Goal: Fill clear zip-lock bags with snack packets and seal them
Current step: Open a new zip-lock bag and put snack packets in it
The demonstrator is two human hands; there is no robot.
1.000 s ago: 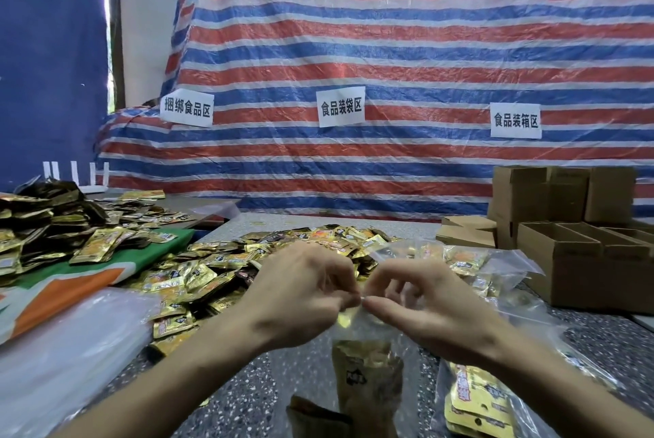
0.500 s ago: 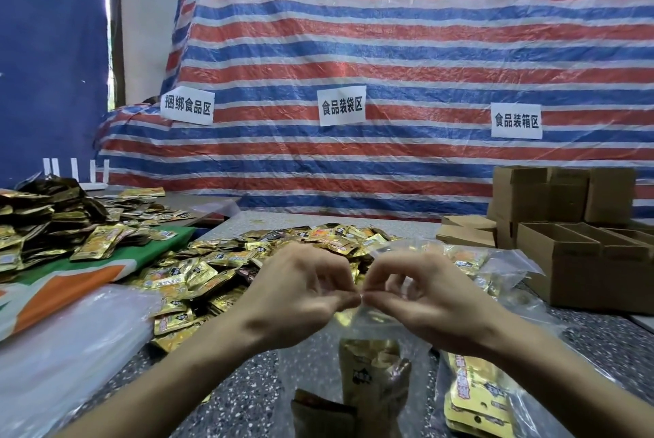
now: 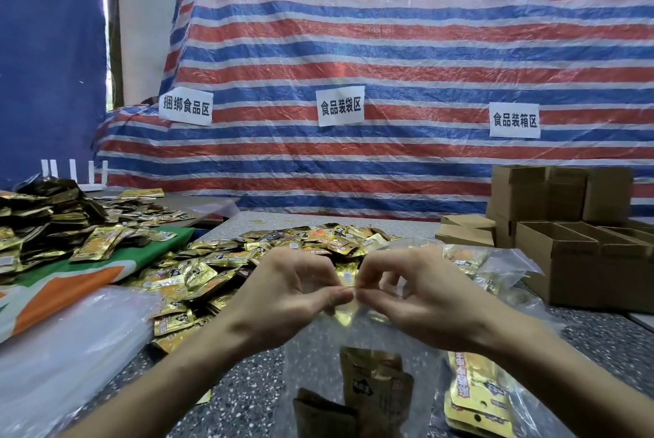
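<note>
Sealing in hand: bag [image 3: 318, 349], hung before the person with packets [image 3: 375, 388] inside, is pinched at its top middle by left hand [image 3: 293, 292] and right hand [image 3: 414, 296]; zip is probably to be pressed outward next.

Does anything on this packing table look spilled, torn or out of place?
Nothing looks damaged. The snack packets lie in a loose heap; the left hand and right hand pinch the clear bag.

both hands' fingers [image 3: 338, 296] pinching clear bag [image 3: 318, 367] top
</note>
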